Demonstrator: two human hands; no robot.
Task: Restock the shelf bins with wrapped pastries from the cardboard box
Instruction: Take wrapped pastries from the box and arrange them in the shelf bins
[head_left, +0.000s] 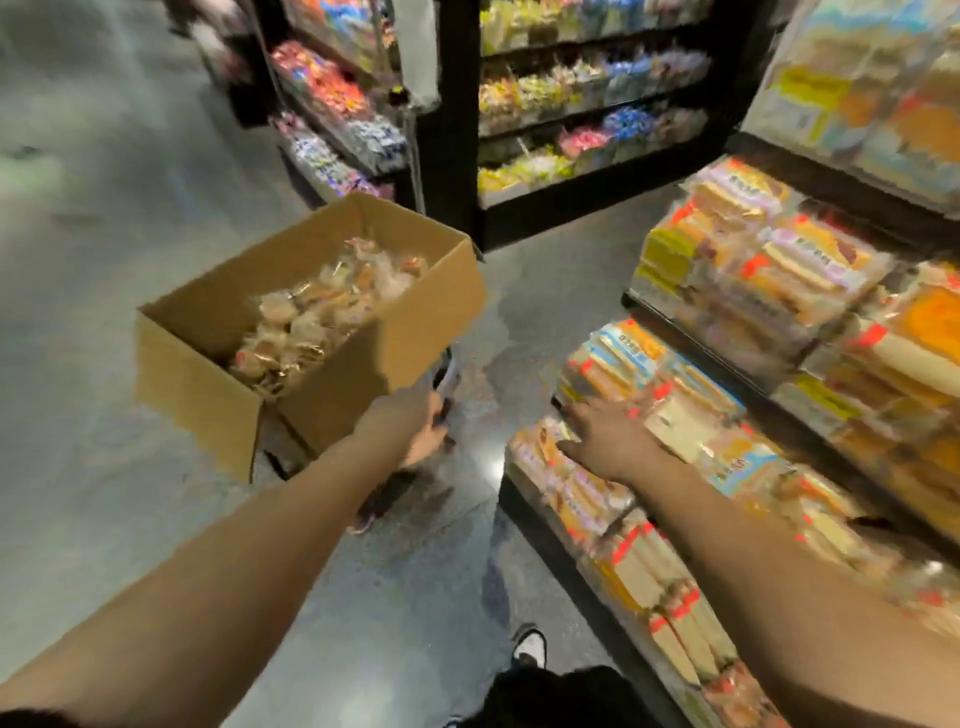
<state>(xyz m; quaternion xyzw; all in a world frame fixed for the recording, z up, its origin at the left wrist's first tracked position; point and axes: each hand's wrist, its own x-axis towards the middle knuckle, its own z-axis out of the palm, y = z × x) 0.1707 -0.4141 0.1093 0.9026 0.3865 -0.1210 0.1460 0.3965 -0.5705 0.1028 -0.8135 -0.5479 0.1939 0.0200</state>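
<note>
One cardboard box (311, 332), two hands.

The cardboard box (332, 332) is plain brown, matt corrugated board, and the wrapped pastries (317, 317) inside sit in clear, shiny plastic film. The grey floor (104, 208) looks smooth and polished, catching glare beside glossy shelf packets (649, 415).

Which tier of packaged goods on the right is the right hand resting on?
The lowest front tier, nearest the floor. The right hand lies flat on its packs; the upper tiers sit behind, untouched.
</note>
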